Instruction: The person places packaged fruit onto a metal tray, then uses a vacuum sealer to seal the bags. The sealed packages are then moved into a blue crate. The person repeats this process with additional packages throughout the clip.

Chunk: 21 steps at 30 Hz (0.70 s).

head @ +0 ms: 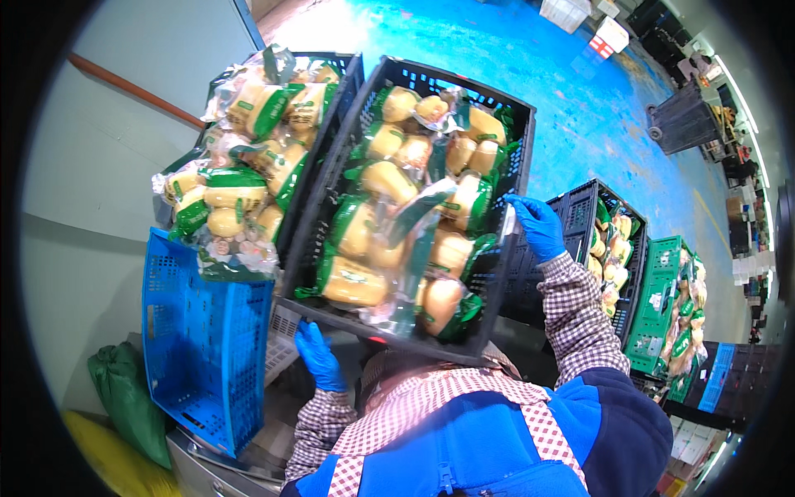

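A black plastic crate [410, 348] filled with clear-and-green bags of pale yellow produce [388, 180] is in front of my body, turned at an angle. My right hand [541, 228], in a blue glove, has its fingers hooked on the crate's right rim. Just below the front left corner is my left hand [322, 363], also gloved in blue, its fingers pointing up towards the rim. Whether those fingertips bear on the crate cannot be made out.
Left of it, another black crate [351, 81] is heaped with similar bags. A blue crate [186, 335] stands tilted below, beside a green sack [127, 391]. To my right are a filled black crate [636, 248] and a green crate [652, 304]. A wheeled bin [686, 118] stands on the blue floor.
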Motion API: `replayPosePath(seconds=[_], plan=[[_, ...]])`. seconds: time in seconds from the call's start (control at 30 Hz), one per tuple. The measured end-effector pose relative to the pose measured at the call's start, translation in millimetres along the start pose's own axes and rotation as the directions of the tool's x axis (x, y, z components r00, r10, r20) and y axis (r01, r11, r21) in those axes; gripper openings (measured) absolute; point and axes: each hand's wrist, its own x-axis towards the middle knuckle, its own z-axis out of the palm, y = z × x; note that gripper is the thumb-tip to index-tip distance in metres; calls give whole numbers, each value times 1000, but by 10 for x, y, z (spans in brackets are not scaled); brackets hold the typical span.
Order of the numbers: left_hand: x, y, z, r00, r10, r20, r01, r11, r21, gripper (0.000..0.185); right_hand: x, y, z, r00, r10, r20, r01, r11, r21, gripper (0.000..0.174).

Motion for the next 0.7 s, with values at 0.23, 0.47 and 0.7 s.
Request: replayPosePath(seconds=[0.23,0.47,0.7], plan=[[-818,-54,988,962,-270,32,263,896,-358,23,352,472,-1102,961,-156,227,174,983,-60,18],[-717,34,1215,927,-359,-109,296,878,-375,21,1280,480,-1982,984,-79,161,92,993,-77,22],[-575,-81,1238,874,-425,-237,341,882,-325,40,2385,317,-1629,924,-255,284,310,935,-170,32]])
